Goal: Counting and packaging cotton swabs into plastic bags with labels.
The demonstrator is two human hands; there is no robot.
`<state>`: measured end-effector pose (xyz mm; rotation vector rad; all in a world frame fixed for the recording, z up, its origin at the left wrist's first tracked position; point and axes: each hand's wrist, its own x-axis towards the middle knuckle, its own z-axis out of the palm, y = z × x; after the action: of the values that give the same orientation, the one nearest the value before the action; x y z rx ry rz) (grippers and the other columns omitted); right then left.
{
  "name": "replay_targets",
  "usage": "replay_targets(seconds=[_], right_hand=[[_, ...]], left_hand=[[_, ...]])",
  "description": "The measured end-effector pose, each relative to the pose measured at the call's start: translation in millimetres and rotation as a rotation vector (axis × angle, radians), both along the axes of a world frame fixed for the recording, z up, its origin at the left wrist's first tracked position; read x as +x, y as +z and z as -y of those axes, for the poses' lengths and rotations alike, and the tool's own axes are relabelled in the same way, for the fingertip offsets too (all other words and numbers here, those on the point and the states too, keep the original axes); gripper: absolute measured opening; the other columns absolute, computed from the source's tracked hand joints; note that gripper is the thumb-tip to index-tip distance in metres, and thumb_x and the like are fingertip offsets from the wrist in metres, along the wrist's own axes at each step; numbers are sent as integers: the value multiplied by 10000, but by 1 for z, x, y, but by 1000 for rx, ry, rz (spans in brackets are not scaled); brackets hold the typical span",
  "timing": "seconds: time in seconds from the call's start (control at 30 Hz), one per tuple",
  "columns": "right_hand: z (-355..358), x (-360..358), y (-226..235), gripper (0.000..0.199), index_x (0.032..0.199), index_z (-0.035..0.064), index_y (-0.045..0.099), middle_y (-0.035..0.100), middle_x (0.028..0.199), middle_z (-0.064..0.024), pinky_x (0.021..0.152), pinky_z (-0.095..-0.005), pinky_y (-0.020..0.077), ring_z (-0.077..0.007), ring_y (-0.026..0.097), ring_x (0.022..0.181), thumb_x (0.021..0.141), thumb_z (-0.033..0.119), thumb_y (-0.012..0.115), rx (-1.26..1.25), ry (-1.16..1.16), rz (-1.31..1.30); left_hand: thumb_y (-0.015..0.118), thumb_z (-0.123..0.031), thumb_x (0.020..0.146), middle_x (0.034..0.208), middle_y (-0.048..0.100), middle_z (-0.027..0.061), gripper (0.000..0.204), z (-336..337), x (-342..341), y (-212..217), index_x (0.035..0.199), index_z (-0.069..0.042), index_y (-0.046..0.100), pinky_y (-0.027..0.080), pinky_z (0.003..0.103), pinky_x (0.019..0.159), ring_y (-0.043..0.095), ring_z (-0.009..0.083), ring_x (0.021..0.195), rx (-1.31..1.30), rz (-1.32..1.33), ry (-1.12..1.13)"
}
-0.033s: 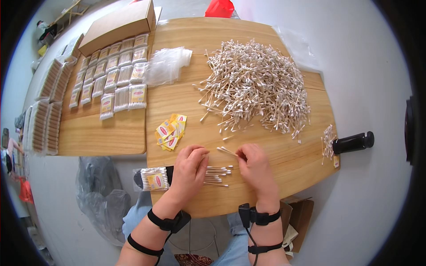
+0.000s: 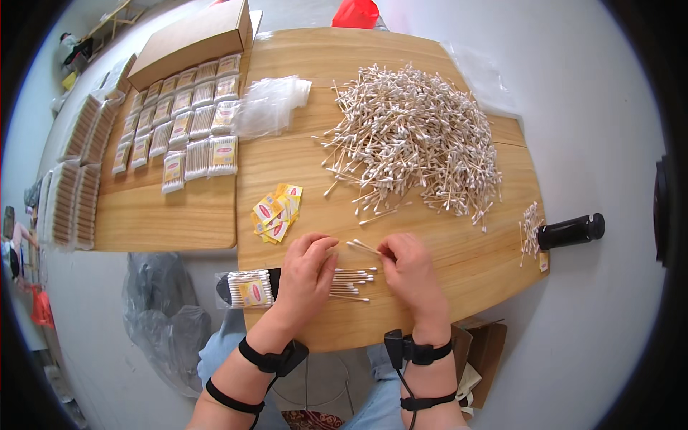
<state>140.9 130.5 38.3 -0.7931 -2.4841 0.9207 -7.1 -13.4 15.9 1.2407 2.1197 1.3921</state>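
Observation:
My right hand (image 2: 407, 269) is closed in a pinch on a few cotton swabs (image 2: 364, 246), whose white tips point left toward my other hand. My left hand (image 2: 307, 272) has its fingers curled and thumb drawn in; whatever lies between them is too small to make out. Beneath and beside it, loose cotton swabs (image 2: 351, 275) lie in a row with tips to the right. Just left of that hand, a clear bag of swabs (image 2: 251, 289) with a yellow label rests on a dark object, partly hidden by it. Yellow label cards (image 2: 276, 213) are scattered beyond.
A large heap of cotton swabs (image 2: 416, 136) covers the table's far right. Clear empty bags (image 2: 272, 107) lie far left, beside rows of filled packs (image 2: 183, 129) and a cardboard box (image 2: 190, 43). A black cylinder (image 2: 571, 231) sits at the right edge, near a small swab pile (image 2: 530, 229).
My right hand and the swabs it pinches have shifted slightly left, toward my left hand. A swab at the heap's near edge shows more clearly.

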Motion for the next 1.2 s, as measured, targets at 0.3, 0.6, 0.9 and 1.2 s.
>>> replay_targets(seconds=[0.3, 0.6, 0.9, 1.2], right_hand=[[11, -8, -2, 74, 901, 1, 647, 662, 871, -162, 747, -444, 512, -361, 631, 844, 838, -35, 635, -163, -31, -82], [8, -7, -2, 69, 876, 7, 660, 663, 874, -149, 742, -421, 511, -342, 626, 836, 815, -25, 661, -41, 51, -29], [28, 1, -22, 248, 1231, 6, 644, 660, 1181, -135, 953, -331, 489, -243, 631, 1116, 1026, 133, 582, -458, -214, -331], [65, -1, -17, 594, 1493, -52, 348, 396, 1544, -165, 1241, -391, 221, -254, 337, 1472, 1124, 406, 269, -682, -43, -445]], left_hand=[[690, -24, 855, 1146, 638, 139, 260, -1, -1, -6, 1115, -32, 685, 482, 419, 909, 602, 335, 1042, -9, -222, -58], [689, -88, 879, 1124, 631, 123, 111, 0, 0, -6, 980, -43, 684, 470, 419, 925, 591, 314, 1051, -48, -266, -81], [583, -199, 1016, 1222, 633, 161, 209, 8, 6, -7, 1014, -25, 699, 453, 417, 981, 590, 321, 1133, 1, 31, -46], [282, -402, 1127, 1535, 434, 201, 552, 6, 26, -21, 1381, 29, 516, 248, 390, 1216, 383, 280, 1445, 383, 698, -51]])
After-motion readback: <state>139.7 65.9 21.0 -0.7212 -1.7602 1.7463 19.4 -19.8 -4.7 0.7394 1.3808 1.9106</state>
